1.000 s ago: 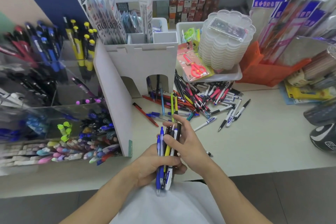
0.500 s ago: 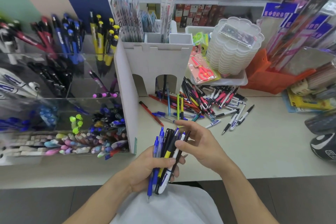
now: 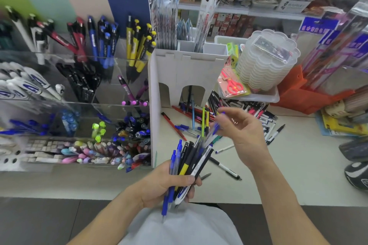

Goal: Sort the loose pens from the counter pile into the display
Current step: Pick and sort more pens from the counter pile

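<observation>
My left hand (image 3: 166, 184) grips a bundle of pens (image 3: 186, 167), blue, black and yellow, tips pointing up and away, near the counter's front edge. Just above the bundle my right hand (image 3: 242, 133) pinches one blurred blue-and-clear pen (image 3: 214, 130) between thumb and fingers. The loose pile of pens (image 3: 239, 112) lies on the counter beyond my hands, in front of a white cardboard stand (image 3: 187, 71). To the left rises the clear acrylic display (image 3: 83, 93), its compartments filled with pens sorted by colour.
A stack of clear scalloped containers (image 3: 266, 61) and packaged orange scissors (image 3: 232, 83) sit behind the pile. An orange bin (image 3: 302, 93) and packaged goods stand at the right. Single pens (image 3: 226, 168) lie on the counter (image 3: 298, 165) near my hands. Dark objects (image 3: 356, 173) crowd the right edge.
My right hand has lifted away from the bundle, up and to the right, drawing one blue pen with it. The view has swung left, showing more of the display.
</observation>
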A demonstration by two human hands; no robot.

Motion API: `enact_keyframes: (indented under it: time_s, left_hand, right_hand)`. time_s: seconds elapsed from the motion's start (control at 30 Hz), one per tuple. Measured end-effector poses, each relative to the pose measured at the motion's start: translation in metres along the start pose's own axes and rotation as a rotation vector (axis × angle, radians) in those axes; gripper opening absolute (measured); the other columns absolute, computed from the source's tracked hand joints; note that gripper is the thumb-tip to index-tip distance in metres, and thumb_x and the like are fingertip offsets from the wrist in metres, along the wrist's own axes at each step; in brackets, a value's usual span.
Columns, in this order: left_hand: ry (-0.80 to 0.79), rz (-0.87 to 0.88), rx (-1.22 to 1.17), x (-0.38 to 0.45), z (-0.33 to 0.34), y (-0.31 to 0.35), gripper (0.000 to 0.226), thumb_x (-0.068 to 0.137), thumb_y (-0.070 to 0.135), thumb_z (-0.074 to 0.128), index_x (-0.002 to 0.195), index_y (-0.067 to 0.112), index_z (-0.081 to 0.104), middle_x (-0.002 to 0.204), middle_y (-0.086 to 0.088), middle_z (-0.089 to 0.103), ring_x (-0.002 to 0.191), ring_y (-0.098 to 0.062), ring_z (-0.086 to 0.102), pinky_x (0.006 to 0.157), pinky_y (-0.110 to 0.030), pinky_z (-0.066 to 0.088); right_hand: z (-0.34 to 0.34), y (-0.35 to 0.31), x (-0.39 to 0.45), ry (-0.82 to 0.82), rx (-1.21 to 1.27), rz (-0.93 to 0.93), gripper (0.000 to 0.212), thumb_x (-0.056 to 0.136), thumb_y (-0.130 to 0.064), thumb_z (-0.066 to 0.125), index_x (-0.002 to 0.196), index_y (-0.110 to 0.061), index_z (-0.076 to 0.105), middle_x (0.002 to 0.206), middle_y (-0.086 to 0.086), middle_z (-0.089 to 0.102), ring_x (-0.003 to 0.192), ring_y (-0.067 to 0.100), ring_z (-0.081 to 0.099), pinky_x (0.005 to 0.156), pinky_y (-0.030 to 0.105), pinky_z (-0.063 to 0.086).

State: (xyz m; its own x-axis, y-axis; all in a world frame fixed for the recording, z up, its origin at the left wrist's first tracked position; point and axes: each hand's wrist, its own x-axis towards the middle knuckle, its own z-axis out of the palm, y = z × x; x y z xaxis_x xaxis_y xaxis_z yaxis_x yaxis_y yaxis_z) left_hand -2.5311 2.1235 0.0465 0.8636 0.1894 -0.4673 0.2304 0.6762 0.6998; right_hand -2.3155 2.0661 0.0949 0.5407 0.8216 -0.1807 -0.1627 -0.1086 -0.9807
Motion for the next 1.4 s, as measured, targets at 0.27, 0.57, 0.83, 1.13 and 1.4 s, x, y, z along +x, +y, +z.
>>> enact_keyframes:
  time_s: [0.27, 0.57, 0.83, 1.13, 1.4]
  left_hand:
    - [0.157, 0.020, 0.300, -0.001, 0.000, 0.006, 0.029, 0.091, 0.017, 0.072, 0.117, 0.010, 0.059, 0.092, -0.014, 0.072, 0.081, -0.025, 0.068, 0.074, -0.032, 0.055]
    - [0.164, 0.020, 0.296, -0.003, -0.007, 0.000, 0.046, 0.086, 0.013, 0.077, 0.124, 0.016, 0.052, 0.108, -0.017, 0.070, 0.093, -0.029, 0.069, 0.092, -0.045, 0.054]
    - [0.108, 0.038, 0.238, -0.002, -0.007, 0.000, 0.062, 0.079, 0.021, 0.081, 0.134, 0.017, 0.052, 0.120, -0.017, 0.063, 0.103, -0.025, 0.063, 0.095, -0.049, 0.053]
    - [0.279, 0.032, -0.174, 0.001, 0.006, -0.005, 0.049, 0.106, 0.031, 0.029, 0.096, 0.016, 0.075, 0.092, -0.002, 0.078, 0.080, -0.005, 0.073, 0.065, -0.018, 0.057]
    - [0.341, 0.045, -0.114, 0.004, 0.009, -0.003, 0.031, 0.093, 0.028, 0.054, 0.117, 0.011, 0.063, 0.109, -0.017, 0.074, 0.091, -0.025, 0.069, 0.076, -0.031, 0.058]
  right_hand:
    - [0.041, 0.005, -0.016, -0.220, -0.573, 0.023, 0.021, 0.099, -0.039, 0.059, 0.117, -0.027, 0.062, 0.087, -0.017, 0.061, 0.076, 0.000, 0.059, 0.070, 0.022, 0.046]
    - [0.053, 0.026, -0.033, -0.311, -0.936, -0.083, 0.033, 0.087, -0.045, 0.070, 0.115, -0.031, 0.063, 0.107, -0.019, 0.058, 0.103, 0.000, 0.054, 0.090, 0.012, 0.041]
    - [0.048, 0.036, -0.049, -0.215, -0.691, 0.032, 0.036, 0.085, -0.032, 0.077, 0.116, -0.037, 0.059, 0.098, -0.018, 0.065, 0.097, 0.001, 0.061, 0.085, 0.011, 0.047]
    - [0.047, 0.034, -0.047, -0.296, -0.682, 0.068, 0.024, 0.082, -0.039, 0.079, 0.097, -0.039, 0.061, 0.086, -0.017, 0.063, 0.074, 0.001, 0.060, 0.072, 0.019, 0.051]
    - [0.036, 0.026, -0.039, -0.488, -0.458, 0.316, 0.018, 0.087, -0.020, 0.074, 0.090, -0.016, 0.057, 0.059, -0.004, 0.055, 0.046, 0.016, 0.052, 0.048, 0.035, 0.047]
